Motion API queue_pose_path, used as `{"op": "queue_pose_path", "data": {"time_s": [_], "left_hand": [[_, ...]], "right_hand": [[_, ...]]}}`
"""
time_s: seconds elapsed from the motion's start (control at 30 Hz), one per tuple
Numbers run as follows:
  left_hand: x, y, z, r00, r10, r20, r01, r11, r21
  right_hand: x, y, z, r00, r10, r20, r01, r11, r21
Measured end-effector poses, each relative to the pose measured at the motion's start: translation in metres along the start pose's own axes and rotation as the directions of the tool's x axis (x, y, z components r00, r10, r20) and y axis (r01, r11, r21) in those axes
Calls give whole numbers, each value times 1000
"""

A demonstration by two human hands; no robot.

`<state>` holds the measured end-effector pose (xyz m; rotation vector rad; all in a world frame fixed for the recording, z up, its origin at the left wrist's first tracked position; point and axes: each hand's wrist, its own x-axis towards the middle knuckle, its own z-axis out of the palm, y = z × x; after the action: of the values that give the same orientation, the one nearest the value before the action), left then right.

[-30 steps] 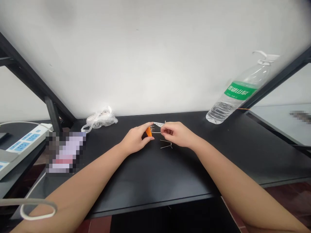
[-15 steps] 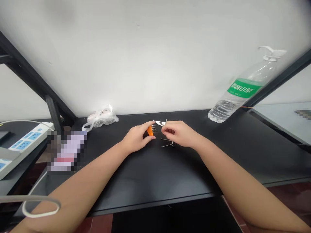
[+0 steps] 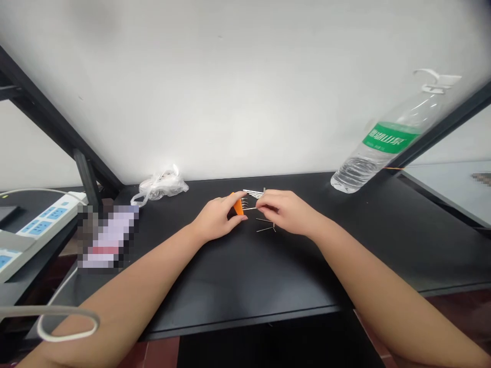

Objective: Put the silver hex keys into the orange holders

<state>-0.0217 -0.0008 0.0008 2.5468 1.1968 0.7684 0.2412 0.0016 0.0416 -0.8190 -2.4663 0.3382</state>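
My left hand (image 3: 218, 220) grips an orange holder (image 3: 238, 204) between thumb and fingers, near the middle of the black table. Just to the right, my right hand (image 3: 282, 208) pinches a thin metal rod (image 3: 250, 208) whose left end meets the orange holder. Several silver rods (image 3: 253, 193) lie side by side behind, partly hidden by my right fingers. Two more thin bent rods (image 3: 265, 229) rest on the table below my right hand.
On the black table (image 3: 245, 281) stand a tilted-looking water bottle (image 3: 387, 138) at right and a plastic bag (image 3: 163, 184) at back left. A blurred-out phone-like item (image 3: 111, 237), a white power strip (image 3: 42, 227) and a looping white cable (image 3: 69, 336) are at left.
The view has shifted slightly. Both hands keep their grips, and my right hand is marginally closer to the orange holder, with less of the pinched rod showing.
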Motion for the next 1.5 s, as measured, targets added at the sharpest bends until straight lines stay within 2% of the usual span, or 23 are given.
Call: {"op": "queue_pose_path", "data": {"time_s": [0.2,0.87,1.03,1.2,1.37,1.5], "left_hand": [[0,-1,1,1000,-19,0,19,1000,-19],[-1,1,0,1000,-2,-5,2,1000,-1],[0,0,0,1000,19,15,-20,998,61],[-1,0,0,999,32,8,-32,999,40],[-2,0,0,999,24,-24,-25,998,-50],[-1,-1,-1,999,17,-28,-19,999,-51]], "right_hand": [[0,5,-2,999,45,12,-46,999,23],[-1,3,-4,999,38,0,-38,997,63],[0,-2,-2,999,-14,-50,16,999,38],[3,-8,1,991,-70,-112,78,994,73],[1,-2,3,991,-62,-121,67,997,41],[2,-1,5,992,-62,-106,64,998,15]]}}
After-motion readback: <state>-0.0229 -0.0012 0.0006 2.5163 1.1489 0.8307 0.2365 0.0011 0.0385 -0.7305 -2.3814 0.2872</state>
